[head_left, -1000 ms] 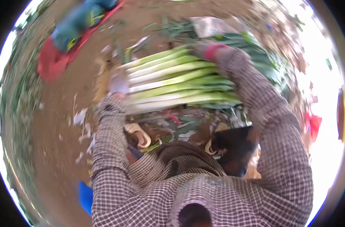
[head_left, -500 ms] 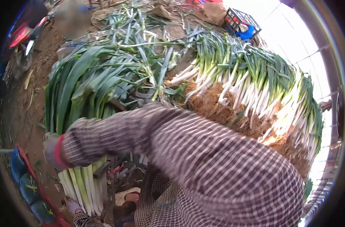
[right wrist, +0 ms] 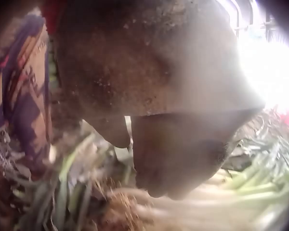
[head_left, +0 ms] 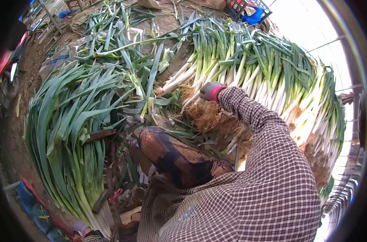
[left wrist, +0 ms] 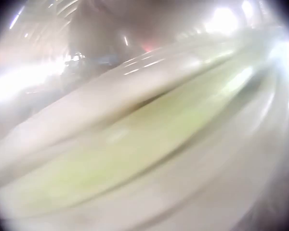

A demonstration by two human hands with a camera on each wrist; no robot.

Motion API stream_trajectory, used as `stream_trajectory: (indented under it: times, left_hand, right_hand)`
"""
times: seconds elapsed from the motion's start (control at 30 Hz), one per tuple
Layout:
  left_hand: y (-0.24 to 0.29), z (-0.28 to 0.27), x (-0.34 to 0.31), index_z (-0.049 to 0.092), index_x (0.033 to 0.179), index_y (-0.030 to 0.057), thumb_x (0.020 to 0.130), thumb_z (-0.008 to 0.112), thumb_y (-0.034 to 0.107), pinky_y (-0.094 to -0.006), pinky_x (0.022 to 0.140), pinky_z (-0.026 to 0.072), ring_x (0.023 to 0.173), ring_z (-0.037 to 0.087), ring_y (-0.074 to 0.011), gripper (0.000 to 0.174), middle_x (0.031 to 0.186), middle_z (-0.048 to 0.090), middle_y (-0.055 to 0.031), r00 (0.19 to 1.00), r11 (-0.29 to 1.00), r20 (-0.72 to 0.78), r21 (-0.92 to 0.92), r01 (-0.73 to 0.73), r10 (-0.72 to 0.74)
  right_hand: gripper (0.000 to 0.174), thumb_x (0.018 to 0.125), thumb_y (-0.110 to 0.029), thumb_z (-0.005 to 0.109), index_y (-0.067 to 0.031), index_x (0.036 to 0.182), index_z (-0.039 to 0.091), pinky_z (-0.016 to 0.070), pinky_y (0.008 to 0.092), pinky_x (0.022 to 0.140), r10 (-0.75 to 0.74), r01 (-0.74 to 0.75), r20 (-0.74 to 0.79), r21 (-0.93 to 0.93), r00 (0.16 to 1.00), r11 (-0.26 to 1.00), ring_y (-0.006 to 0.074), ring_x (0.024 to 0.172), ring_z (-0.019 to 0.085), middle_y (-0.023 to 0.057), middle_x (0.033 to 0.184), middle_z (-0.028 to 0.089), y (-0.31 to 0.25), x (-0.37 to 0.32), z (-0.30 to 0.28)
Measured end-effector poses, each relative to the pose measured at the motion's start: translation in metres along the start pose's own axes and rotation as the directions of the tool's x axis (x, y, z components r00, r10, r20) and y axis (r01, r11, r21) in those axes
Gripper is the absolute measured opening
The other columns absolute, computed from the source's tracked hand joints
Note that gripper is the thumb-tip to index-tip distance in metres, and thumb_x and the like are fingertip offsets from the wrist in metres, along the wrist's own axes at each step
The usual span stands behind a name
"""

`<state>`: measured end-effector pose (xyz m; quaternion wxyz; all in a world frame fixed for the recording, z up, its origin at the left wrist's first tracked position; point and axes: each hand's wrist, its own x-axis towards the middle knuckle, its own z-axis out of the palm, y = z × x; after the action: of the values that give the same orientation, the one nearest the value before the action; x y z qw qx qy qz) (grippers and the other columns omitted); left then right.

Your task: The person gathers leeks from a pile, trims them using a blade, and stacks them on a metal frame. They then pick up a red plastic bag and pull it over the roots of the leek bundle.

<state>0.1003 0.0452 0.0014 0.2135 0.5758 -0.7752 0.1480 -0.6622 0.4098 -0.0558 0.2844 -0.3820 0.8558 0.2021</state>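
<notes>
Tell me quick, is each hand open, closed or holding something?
Left hand: beside the white ends of the leek bunch; whether it grips cannot be told.
Right hand: over the rooted leeks; its grip cannot be told either.

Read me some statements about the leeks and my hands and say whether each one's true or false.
1. The right hand is by the root end of the row of leeks. True.
2. The left hand is in the black crate. False: it is by the white ends of the leek pile, while the crate is beyond the row.
3. In the row, the brown roots point away from the person. False: they face the person, and the green leaves point away.
4. A pink band goes round the right wrist. True.
</notes>
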Motion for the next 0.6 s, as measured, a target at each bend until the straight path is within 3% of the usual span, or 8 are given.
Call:
stream_trajectory:
  times: [0.03, 0.13, 0.23, 0.37, 0.43, 0.5, 0.53, 0.6]
  left_hand:
    - [0.018, -0.001, 0.004, 0.058, 0.125, -0.0061, 0.1, 0.046, 0.011, -0.0385, 0.106, 0.0401, 0.121, 0.056, -0.0317, 0.032, 0.128, 0.06, -0.0203, 0.992, 0.993, -0.04, -0.011, -0.118, 0.118]
    - [0.079, -0.013, 0.006, 0.057, 0.125, -0.0064, 0.1, 0.047, 0.008, -0.0387, 0.106, 0.0402, 0.12, 0.056, -0.0315, 0.031, 0.128, 0.06, -0.0209, 0.994, 0.993, 0.081, -0.098, -0.061, 0.069]
    - [0.147, -0.041, 0.004, 0.059, 0.121, -0.0058, 0.1, 0.046, 0.01, -0.0392, 0.102, 0.0434, 0.115, 0.057, -0.0328, 0.029, 0.124, 0.061, -0.0192, 0.994, 0.993, 0.102, -0.113, -0.024, 0.036]
    - [0.149, -0.054, -0.009, 0.06, 0.12, -0.0052, 0.098, 0.046, 0.007, -0.0406, 0.103, 0.0423, 0.117, 0.056, -0.0338, 0.029, 0.125, 0.061, -0.0196, 0.991, 0.971, 0.136, -0.235, 0.038, -0.006]
    - [0.146, -0.065, -0.017, 0.059, 0.122, -0.0048, 0.097, 0.047, 0.004, -0.0398, 0.104, 0.0413, 0.117, 0.056, -0.033, 0.029, 0.124, 0.061, -0.0189, 0.986, 0.962, 0.166, -0.262, 0.072, -0.028]
    - [0.113, -0.071, -0.038, 0.053, 0.13, -0.0033, 0.098, 0.046, 0.018, -0.0432, 0.104, 0.0404, 0.122, 0.051, -0.0379, 0.04, 0.132, 0.055, -0.0189, 0.932, 0.967, 0.279, 0.038, -0.251, 0.231]
    - [0.103, -0.074, -0.043, 0.05, 0.135, -0.0026, 0.098, 0.046, 0.025, -0.0448, 0.104, 0.0399, 0.124, 0.049, -0.0404, 0.046, 0.137, 0.052, -0.0188, 0.87, 0.893, 0.361, 0.17, -0.416, 0.336]
    - [0.166, -0.102, -0.033, 0.054, 0.132, -0.0003, 0.098, 0.05, 0.025, -0.0431, 0.102, 0.043, 0.12, 0.053, -0.0383, 0.043, 0.132, 0.056, -0.0177, 0.928, 0.997, 0.372, 0.077, -0.021, -0.009]
  right_hand:
    - [0.039, 0.092, -0.042, 0.049, -0.018, 0.115, 0.069, 0.0503, 0.0443, 0.091, 0.001, 0.0, -0.031, 0.029, 1.0, 1.0, 0.0321, 0.103, 0.064, 0.011, 0.112, 0.068, 0.009, 0.018, 0.005]
    - [0.04, 0.095, -0.044, 0.046, -0.0201, 0.121, 0.066, 0.0478, 0.0437, 0.094, -0.046, 0.043, -0.065, -0.037, 0.997, 0.998, 0.0291, 0.107, 0.062, 0.0099, 0.113, 0.067, 0.02, 0.068, 0.013]
    - [0.042, 0.098, -0.046, 0.042, -0.021, 0.126, 0.062, 0.0457, 0.0441, 0.096, -0.088, 0.088, 0.01, -0.153, 0.996, 0.984, 0.0268, 0.111, 0.061, 0.0097, 0.114, 0.066, 0.016, 0.105, 0.019]
    - [0.046, 0.099, -0.048, 0.04, -0.018, 0.127, 0.062, 0.0429, 0.0419, 0.099, -0.095, 0.11, 0.107, -0.151, 0.99, 0.982, 0.0274, 0.113, 0.06, 0.011, 0.118, 0.065, 0.018, 0.115, 0.024]
    - [0.046, 0.1, -0.046, 0.04, -0.0138, 0.118, 0.068, 0.0458, 0.0418, 0.098, -0.014, 0.037, 0.148, -0.147, 0.989, 0.988, 0.0277, 0.111, 0.062, 0.0115, 0.12, 0.066, 0.018, 0.115, 0.022]
    - [0.045, 0.1, -0.044, 0.041, -0.0122, 0.112, 0.071, 0.0486, 0.0422, 0.095, 0.028, -0.006, 0.161, -0.135, 0.987, 0.991, 0.0274, 0.111, 0.063, 0.0118, 0.119, 0.066, 0.019, 0.118, 0.026]
    - [0.036, 0.099, -0.033, 0.046, -0.0136, 0.121, 0.066, 0.0524, 0.0431, 0.089, 0.005, 0.054, 0.249, -0.229, 0.968, 0.972, 0.0262, 0.112, 0.063, 0.0112, 0.115, 0.068, 0.028, 0.141, 0.041]
    - [0.034, 0.098, -0.026, 0.049, -0.0153, 0.128, 0.061, 0.0528, 0.0443, 0.088, 0.003, 0.013, 0.13, -0.118, 0.992, 0.993, 0.0266, 0.112, 0.063, 0.01, 0.118, 0.067, 0.024, 0.151, 0.045]
